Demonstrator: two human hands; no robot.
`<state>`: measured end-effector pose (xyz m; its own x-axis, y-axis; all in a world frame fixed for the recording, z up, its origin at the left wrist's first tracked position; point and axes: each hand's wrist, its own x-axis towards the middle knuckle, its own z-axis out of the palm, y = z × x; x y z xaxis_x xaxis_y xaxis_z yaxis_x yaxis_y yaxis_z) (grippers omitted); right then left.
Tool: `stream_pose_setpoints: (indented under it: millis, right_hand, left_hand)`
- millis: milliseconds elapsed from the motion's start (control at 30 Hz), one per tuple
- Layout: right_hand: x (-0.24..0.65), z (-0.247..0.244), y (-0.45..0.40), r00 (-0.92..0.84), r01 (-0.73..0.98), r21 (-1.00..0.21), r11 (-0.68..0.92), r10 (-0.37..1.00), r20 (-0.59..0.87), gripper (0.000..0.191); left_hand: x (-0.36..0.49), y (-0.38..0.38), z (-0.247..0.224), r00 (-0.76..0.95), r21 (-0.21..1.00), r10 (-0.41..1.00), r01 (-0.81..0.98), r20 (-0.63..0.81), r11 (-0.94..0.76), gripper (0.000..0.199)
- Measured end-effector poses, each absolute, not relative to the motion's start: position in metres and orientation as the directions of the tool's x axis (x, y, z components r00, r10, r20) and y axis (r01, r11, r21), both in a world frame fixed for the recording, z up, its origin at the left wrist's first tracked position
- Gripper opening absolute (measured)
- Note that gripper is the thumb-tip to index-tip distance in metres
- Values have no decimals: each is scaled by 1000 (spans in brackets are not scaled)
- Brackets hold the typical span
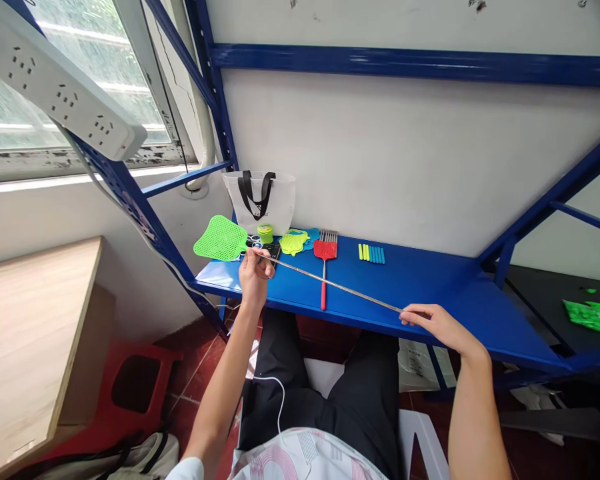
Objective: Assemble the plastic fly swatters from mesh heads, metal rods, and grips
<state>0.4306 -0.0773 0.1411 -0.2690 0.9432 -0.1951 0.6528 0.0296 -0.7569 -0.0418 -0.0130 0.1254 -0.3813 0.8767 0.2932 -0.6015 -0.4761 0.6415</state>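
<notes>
A green fly swatter (221, 239) with a perforated head and a thin metal rod is stretched slantwise over the blue shelf. My left hand (255, 273) is closed on the rod just below the green head. At the rod's lower end, the fingers of my right hand (433, 322) pinch its tip. Beneath the rod lies a red fork-shaped piece (325, 251) with metal tines and a red handle. Yellow (293, 241) and blue flat perforated heads (312, 237) lie behind it. To the right is a row of small yellow and blue sticks (372, 254).
A translucent bag (280, 200) with black handles stands against the wall, a small lime-green tub (265, 233) before it. Blue metal posts (153, 230) frame the shelf (405, 287). A white power strip (65, 87) hangs upper left; a wooden table (35, 333) stands left.
</notes>
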Motion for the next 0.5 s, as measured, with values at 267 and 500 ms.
stream_pose_setpoints:
  millis: [267,500]
  right_hand:
    - [430,138,-76,-208,699,-714,28,964,-167,63]
    - [399,135,-69,-285,631,-770,99,952,-111,64]
  left_hand:
    - [-29,-7,119,-389,643,886,-617,254,-455,48]
    - [-16,-9,110,-270,746,931,-561,245,-359,50]
